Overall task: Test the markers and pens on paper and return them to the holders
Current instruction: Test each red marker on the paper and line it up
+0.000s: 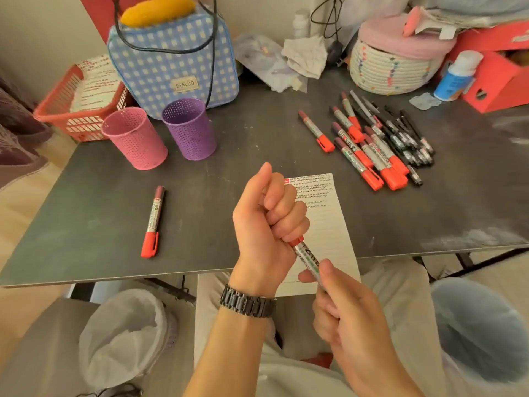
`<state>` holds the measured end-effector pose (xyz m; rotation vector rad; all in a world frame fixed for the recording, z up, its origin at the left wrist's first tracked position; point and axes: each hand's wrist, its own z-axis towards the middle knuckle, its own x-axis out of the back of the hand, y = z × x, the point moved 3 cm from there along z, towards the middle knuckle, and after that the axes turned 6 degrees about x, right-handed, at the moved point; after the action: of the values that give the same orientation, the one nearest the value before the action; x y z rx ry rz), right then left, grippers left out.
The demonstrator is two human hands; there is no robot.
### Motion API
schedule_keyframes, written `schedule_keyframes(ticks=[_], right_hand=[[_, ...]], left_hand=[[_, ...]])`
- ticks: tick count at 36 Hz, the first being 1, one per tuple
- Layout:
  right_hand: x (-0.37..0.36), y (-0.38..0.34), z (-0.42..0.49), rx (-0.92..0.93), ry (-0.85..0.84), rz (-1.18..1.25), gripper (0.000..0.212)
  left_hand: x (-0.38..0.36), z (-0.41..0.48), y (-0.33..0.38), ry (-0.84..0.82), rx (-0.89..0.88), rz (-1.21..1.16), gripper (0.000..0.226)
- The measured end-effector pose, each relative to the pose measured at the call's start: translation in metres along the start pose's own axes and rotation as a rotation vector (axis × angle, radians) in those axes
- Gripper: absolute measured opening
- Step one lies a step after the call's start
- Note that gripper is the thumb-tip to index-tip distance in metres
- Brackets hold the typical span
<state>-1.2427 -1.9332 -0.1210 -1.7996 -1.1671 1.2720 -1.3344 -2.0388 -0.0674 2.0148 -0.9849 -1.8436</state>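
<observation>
A red-capped marker (307,255) with a silver barrel is held over the near edge of the lined paper (326,224). My left hand (269,222) is fisted round its red cap end, and my right hand (343,305) grips the barrel's lower end. Another red marker (153,222) lies alone on the table at the left. A pile of red markers and black pens (380,141) lies at the right. The pink holder (134,137) and the purple holder (189,128) stand upright and look empty at the back left.
The dark table (100,213) carries a blue checked bag (174,61), a red basket (80,104), a woven basket (392,67), a blue bottle (458,75) and red boxes (498,78) along the back. Lined bins (126,333) stand under the table's near edge.
</observation>
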Motion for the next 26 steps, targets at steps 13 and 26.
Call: schedule_keyframes(ticks=[13,26], right_hand=[[-0.015,-0.002,-0.022,-0.089,0.105,0.156,0.047],[-0.004,-0.024,0.009,0.122,-0.065,-0.22,0.039]], left_hand=[[0.002,-0.009,-0.007,0.037,0.015,0.013,0.053],[0.025,-0.024,0.016,0.063,-0.117,0.737,0.026]])
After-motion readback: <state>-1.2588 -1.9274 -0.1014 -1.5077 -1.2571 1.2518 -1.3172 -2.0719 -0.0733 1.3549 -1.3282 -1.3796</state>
